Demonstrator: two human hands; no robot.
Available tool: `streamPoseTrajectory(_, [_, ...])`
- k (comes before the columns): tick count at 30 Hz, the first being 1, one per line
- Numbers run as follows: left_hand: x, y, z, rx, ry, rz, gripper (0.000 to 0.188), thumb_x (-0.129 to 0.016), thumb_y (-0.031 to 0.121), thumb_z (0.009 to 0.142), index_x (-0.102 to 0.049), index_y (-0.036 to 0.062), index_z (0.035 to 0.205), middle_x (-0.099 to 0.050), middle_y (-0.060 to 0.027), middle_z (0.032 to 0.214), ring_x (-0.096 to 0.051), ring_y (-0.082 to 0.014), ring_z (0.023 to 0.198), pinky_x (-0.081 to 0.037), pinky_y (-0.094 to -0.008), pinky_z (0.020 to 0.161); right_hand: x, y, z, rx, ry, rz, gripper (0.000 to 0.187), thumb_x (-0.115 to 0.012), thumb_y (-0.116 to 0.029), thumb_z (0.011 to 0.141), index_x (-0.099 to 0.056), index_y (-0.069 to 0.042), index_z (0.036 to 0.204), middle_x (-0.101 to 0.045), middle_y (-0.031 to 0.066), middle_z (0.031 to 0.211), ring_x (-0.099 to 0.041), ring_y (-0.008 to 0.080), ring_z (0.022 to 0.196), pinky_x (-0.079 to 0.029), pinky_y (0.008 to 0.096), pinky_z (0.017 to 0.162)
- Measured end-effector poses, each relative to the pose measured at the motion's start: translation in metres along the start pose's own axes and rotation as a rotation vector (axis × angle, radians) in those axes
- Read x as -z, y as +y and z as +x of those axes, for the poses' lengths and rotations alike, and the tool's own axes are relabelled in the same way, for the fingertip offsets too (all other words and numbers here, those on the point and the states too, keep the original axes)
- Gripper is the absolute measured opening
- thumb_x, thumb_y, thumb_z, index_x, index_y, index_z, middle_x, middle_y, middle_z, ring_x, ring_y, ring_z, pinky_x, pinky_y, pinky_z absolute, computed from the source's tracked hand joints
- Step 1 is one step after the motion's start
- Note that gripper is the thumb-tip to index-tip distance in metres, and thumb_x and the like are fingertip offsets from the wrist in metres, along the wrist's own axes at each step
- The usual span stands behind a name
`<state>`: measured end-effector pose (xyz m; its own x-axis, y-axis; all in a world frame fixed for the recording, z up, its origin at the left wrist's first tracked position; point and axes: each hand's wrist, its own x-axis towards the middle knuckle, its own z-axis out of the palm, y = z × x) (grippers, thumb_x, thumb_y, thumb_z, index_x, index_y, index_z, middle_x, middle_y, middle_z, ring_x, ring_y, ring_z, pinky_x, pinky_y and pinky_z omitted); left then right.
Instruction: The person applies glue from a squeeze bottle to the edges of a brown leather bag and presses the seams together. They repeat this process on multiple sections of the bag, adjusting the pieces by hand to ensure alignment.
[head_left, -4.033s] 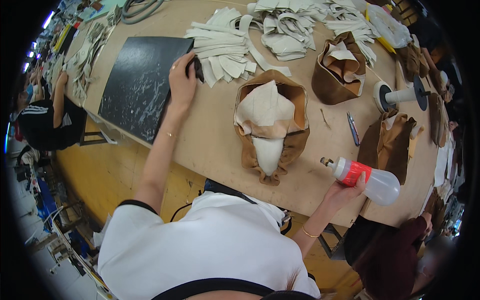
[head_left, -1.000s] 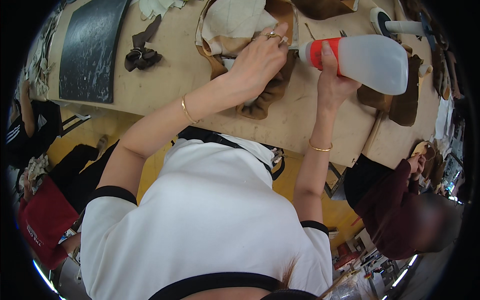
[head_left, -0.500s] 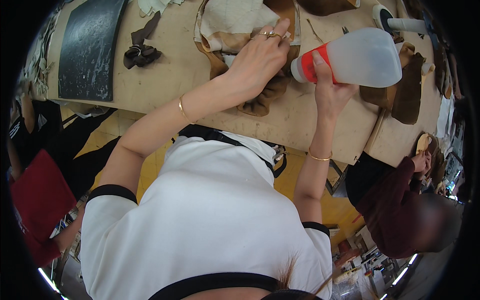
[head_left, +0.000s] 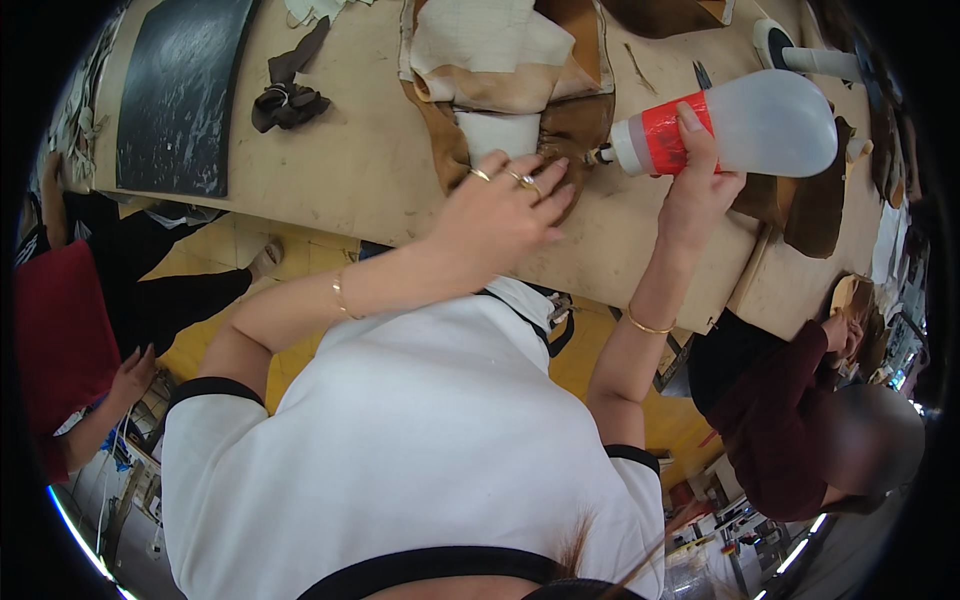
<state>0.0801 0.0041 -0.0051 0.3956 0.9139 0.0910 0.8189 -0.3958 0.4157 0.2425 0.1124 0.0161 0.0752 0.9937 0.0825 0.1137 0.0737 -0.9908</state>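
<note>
My right hand (head_left: 695,190) grips a translucent white plastic squeeze bottle (head_left: 775,125) round its red band. The bottle lies tilted on its side in the air, its narrow tip pointing left at a brown leather piece (head_left: 578,125). With fingers stretched and slightly apart, my left hand (head_left: 500,215) lies over the near edge of that piece, partly hiding it. Pale cream lining (head_left: 485,65) and tan panels show on the piece's upper side. What the tip touches, if anything, is too small to tell.
A black scuffed board (head_left: 185,95) and a dark knotted strip (head_left: 288,105) lie on the worktable (head_left: 350,170) to the left. Brown leather scraps (head_left: 815,205) and a white roll (head_left: 820,63) are at the right. One person (head_left: 770,420) works at right; another (head_left: 70,330) is at left.
My left hand has come toward me and left, uncovering more of the leather piece. The bottle has shifted slightly right and toward me, and its tip now shows.
</note>
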Motion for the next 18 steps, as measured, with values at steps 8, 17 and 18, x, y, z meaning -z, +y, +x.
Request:
streamPoseTrajectory(8, [-0.017, 0.015, 0.003, 0.004, -0.055, 0.218, 0.045, -0.062, 0.036, 0.082, -0.064, 0.0046, 0.113, -0.055, -0.0146, 0.128, -0.046, -0.0249, 0.115, -0.035, -0.0368, 0.092, 0.008, -0.006, -0.007, 0.126, 0.011, -0.117, 0.028, -0.08, -0.013, 0.071, -0.063, 0.002, 0.087, -0.063, 0.0058, 0.083, -0.059, 0.0132, 0.073, -0.049, 0.0274, 0.07])
streamPoseTrajectory(17, [-0.006, 0.007, 0.004, -0.008, -0.117, 0.079, 0.041, -0.062, 0.034, 0.083, -0.065, 0.0048, 0.112, -0.053, -0.0171, 0.129, -0.045, -0.028, 0.119, -0.036, -0.0397, 0.094, 0.005, 0.02, -0.025, 0.304, -0.037, -0.301, 0.039, -0.08, -0.013, 0.07, -0.06, 0.003, 0.099, -0.063, 0.0102, 0.096, -0.06, 0.0183, 0.084, -0.05, 0.032, 0.079])
streamPoseTrajectory(18, [-0.004, 0.005, 0.005, -0.002, -0.121, 0.013, 0.04, -0.062, 0.033, 0.083, -0.065, 0.0045, 0.111, -0.053, -0.0176, 0.129, -0.044, -0.029, 0.12, -0.036, -0.0405, 0.094, 0.004, 0.02, -0.027, 0.287, -0.042, -0.288, 0.039, -0.08, -0.012, 0.07, -0.06, 0.003, 0.099, -0.063, 0.0103, 0.096, -0.06, 0.0185, 0.084, -0.05, 0.0323, 0.079])
